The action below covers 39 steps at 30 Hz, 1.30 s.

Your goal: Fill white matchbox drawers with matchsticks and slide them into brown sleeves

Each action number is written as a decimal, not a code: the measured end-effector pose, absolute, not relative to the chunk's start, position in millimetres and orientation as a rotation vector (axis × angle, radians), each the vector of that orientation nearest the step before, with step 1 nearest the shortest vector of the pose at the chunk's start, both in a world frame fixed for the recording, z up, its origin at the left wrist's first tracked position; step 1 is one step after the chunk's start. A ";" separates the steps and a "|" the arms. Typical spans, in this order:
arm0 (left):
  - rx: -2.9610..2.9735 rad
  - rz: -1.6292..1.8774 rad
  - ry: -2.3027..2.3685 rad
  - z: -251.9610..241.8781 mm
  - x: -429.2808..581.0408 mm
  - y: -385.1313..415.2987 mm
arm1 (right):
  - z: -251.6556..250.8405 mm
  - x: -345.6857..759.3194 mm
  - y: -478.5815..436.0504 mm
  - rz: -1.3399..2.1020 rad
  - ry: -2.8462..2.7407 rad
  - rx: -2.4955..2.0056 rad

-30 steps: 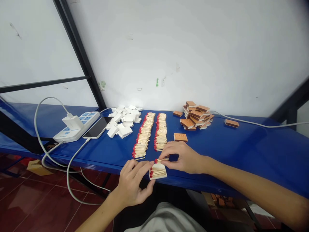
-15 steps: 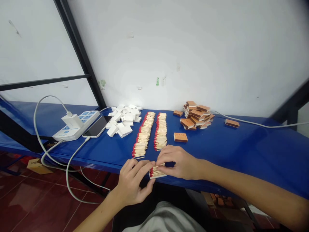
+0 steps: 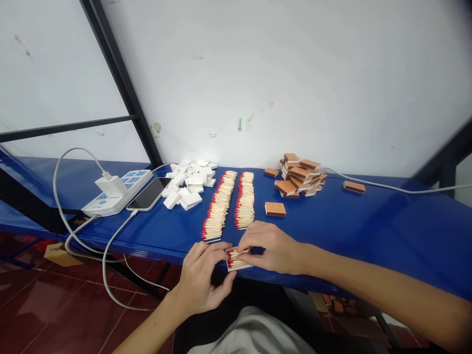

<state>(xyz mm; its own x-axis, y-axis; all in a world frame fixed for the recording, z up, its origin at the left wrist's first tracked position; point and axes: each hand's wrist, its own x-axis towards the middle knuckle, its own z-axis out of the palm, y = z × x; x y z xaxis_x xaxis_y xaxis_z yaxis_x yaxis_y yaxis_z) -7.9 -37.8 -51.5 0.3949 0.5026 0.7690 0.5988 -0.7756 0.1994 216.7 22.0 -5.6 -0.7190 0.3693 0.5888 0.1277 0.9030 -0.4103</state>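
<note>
With our left hand [image 3: 206, 273] clamped lightly about the near end of the tray [image 3: 240, 268], we do best to brace it without bending its thin walls; the tray lies at that hand's two o'clock. Over the matches [image 3: 236, 263] inside, red heads toward nine o'clock, we should press gently and level them with our right hand [image 3: 272, 248]; its fingertips touch them, pinching or not we cannot tell, the tray at its eight o'clock.

Blue table [image 3: 376, 226], rowed matches [image 3: 219, 209], brown matchboxes [image 3: 300, 173], white boxes [image 3: 194, 180], phone [image 3: 149, 194]
</note>
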 end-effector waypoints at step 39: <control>-2.466 -1.245 -0.977 -49.0 -5.7 -35.5 | 6.5 225.1 22.5 0.518 -2.431 -0.460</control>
<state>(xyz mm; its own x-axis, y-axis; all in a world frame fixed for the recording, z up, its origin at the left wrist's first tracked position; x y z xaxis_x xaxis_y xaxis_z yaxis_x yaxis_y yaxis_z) -5.7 -35.5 -49.0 0.4231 0.4660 0.7770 0.6440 -0.7580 0.1040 225.1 22.5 6.5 -0.7574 0.4362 0.4859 0.2000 0.8634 -0.4632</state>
